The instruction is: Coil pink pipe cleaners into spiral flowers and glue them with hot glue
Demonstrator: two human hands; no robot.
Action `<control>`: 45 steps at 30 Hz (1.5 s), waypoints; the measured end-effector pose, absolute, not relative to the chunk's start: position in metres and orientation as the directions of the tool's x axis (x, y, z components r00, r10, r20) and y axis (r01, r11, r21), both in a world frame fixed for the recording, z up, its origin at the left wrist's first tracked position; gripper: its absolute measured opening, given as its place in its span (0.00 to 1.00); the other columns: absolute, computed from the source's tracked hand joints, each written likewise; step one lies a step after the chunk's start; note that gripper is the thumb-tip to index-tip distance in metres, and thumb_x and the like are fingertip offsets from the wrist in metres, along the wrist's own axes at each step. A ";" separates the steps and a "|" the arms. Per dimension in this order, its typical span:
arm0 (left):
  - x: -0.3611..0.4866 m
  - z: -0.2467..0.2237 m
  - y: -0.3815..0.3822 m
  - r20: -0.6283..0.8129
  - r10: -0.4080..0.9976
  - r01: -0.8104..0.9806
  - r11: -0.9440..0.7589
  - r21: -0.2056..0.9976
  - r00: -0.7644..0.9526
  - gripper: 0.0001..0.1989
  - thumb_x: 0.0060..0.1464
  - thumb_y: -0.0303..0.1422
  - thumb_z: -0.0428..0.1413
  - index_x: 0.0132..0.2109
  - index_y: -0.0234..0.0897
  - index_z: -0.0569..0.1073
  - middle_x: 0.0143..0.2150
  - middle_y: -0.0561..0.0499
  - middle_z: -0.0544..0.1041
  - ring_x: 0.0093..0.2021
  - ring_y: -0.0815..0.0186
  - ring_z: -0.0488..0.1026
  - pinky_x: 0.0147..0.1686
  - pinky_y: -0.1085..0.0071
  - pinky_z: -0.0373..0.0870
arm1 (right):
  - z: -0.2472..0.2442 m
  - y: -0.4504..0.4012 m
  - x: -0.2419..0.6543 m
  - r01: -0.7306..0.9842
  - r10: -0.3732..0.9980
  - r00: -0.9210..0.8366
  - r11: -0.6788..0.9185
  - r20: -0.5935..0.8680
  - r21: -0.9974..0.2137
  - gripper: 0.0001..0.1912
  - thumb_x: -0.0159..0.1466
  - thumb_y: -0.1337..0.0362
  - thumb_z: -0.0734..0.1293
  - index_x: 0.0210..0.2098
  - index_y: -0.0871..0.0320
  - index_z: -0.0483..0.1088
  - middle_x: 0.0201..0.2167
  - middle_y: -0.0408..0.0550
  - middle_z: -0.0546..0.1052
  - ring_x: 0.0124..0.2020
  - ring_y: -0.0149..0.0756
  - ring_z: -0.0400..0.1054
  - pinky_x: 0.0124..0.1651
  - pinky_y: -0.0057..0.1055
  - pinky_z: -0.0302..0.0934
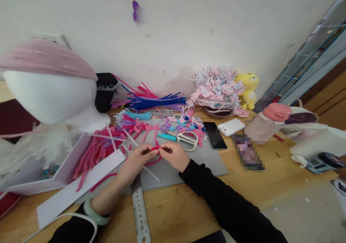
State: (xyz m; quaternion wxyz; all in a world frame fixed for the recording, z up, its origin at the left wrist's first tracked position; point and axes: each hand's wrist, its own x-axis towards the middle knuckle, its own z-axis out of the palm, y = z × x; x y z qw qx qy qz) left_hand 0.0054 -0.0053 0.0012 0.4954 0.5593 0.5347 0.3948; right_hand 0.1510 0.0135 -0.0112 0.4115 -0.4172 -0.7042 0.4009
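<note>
Both hands meet over the grey mat [213, 165] at the middle of the table. My left hand [140, 158] pinches a red-pink fuzzy stem [154, 162], which bends into a loop below the fingertips. Close beside it, my right hand [174, 155] pinches the same stem, thumb and fingers together. Just behind my right hand lie scissors with cream handles [189, 140] and a turquoise item [167, 137]. A steel ruler [140, 214] sticks out toward the front edge, below my left hand. Small pink, purple and blue fuzzy pieces [182, 122] are spread behind the scissors.
At left are a white mannequin head [51, 95], a white box [65, 160] and pink stems [94, 151]. Blue stems [154, 101] lie by the wall. To the right are a phone [215, 135], a white power bank [231, 127], a pink-lidded jar [267, 122] and a flowered headpiece [216, 88].
</note>
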 end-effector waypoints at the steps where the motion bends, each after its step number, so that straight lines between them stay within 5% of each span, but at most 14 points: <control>1: 0.003 0.003 -0.004 -0.067 0.987 0.304 0.020 0.952 0.144 0.12 0.42 0.41 0.54 0.28 0.36 0.69 0.24 0.55 0.69 0.27 0.69 0.64 0.28 0.75 0.58 | -0.011 0.014 0.153 0.287 0.898 -0.345 0.378 0.273 -0.880 0.08 0.54 0.65 0.60 0.23 0.61 0.69 0.16 0.40 0.65 0.19 0.25 0.56 0.22 0.22 0.52; 5: -0.007 0.011 -0.002 0.060 0.918 0.598 -0.303 0.742 0.391 0.09 0.44 0.38 0.53 0.30 0.38 0.71 0.29 0.53 0.72 0.31 0.66 0.66 0.33 0.73 0.59 | -0.010 0.016 0.158 0.385 0.768 -0.514 0.605 0.382 -0.697 0.07 0.54 0.67 0.61 0.23 0.60 0.70 0.19 0.42 0.67 0.22 0.26 0.58 0.26 0.23 0.53; 10: -0.008 0.012 -0.005 0.076 0.805 0.620 -0.510 0.596 0.588 0.07 0.47 0.32 0.50 0.30 0.39 0.72 0.29 0.51 0.74 0.31 0.66 0.67 0.37 0.71 0.58 | -0.011 0.016 0.159 0.421 0.659 -0.674 0.714 0.333 -0.560 0.05 0.51 0.69 0.63 0.21 0.60 0.70 0.19 0.43 0.69 0.24 0.28 0.61 0.29 0.23 0.54; 14: -0.007 0.013 -0.005 0.034 0.844 0.592 -0.404 0.698 0.536 0.08 0.47 0.32 0.49 0.27 0.40 0.73 0.26 0.52 0.73 0.29 0.66 0.67 0.34 0.73 0.59 | -0.011 0.017 0.159 0.436 0.756 -0.608 0.573 0.243 -0.694 0.06 0.52 0.67 0.63 0.22 0.59 0.71 0.19 0.42 0.70 0.23 0.28 0.62 0.29 0.24 0.54; 19: -0.006 0.017 -0.002 0.018 0.968 0.508 -0.147 0.849 0.249 0.08 0.42 0.37 0.53 0.22 0.40 0.73 0.24 0.53 0.73 0.28 0.65 0.67 0.31 0.74 0.60 | -0.010 0.017 0.157 0.264 0.879 -0.472 0.217 0.070 -0.940 0.07 0.53 0.63 0.63 0.25 0.60 0.70 0.16 0.40 0.68 0.19 0.26 0.61 0.24 0.23 0.56; 24: 0.001 0.006 -0.005 -0.010 0.999 0.236 0.000 0.972 0.041 0.08 0.40 0.38 0.55 0.24 0.37 0.73 0.22 0.55 0.72 0.27 0.67 0.66 0.30 0.75 0.61 | -0.010 0.014 0.152 0.044 0.906 -0.423 0.028 0.007 -0.999 0.08 0.51 0.61 0.64 0.24 0.61 0.68 0.17 0.40 0.69 0.20 0.27 0.64 0.26 0.24 0.60; 30: 0.008 -0.006 -0.008 -0.037 0.997 0.135 0.028 0.990 0.061 0.09 0.44 0.38 0.54 0.29 0.37 0.72 0.28 0.54 0.73 0.31 0.67 0.67 0.34 0.75 0.61 | -0.004 0.014 0.155 0.076 0.906 -0.422 0.081 0.042 -0.994 0.07 0.52 0.63 0.63 0.23 0.62 0.67 0.15 0.39 0.67 0.18 0.25 0.61 0.24 0.23 0.57; 38: -0.005 0.009 -0.003 -0.027 0.957 0.460 -0.115 0.881 0.290 0.11 0.46 0.39 0.51 0.30 0.37 0.73 0.28 0.52 0.73 0.31 0.64 0.67 0.32 0.74 0.60 | -0.009 0.018 0.160 0.284 0.876 -0.474 0.244 0.086 -0.927 0.08 0.52 0.64 0.62 0.20 0.60 0.67 0.14 0.39 0.65 0.18 0.25 0.58 0.22 0.22 0.52; 45: 0.000 -0.002 -0.002 -0.046 0.970 0.487 -0.079 0.870 0.238 0.13 0.47 0.41 0.49 0.27 0.36 0.70 0.24 0.55 0.70 0.28 0.67 0.64 0.29 0.75 0.58 | -0.010 0.020 0.164 0.392 0.886 -0.448 0.312 0.116 -0.865 0.11 0.55 0.60 0.61 0.25 0.60 0.70 0.17 0.40 0.68 0.20 0.27 0.60 0.25 0.23 0.53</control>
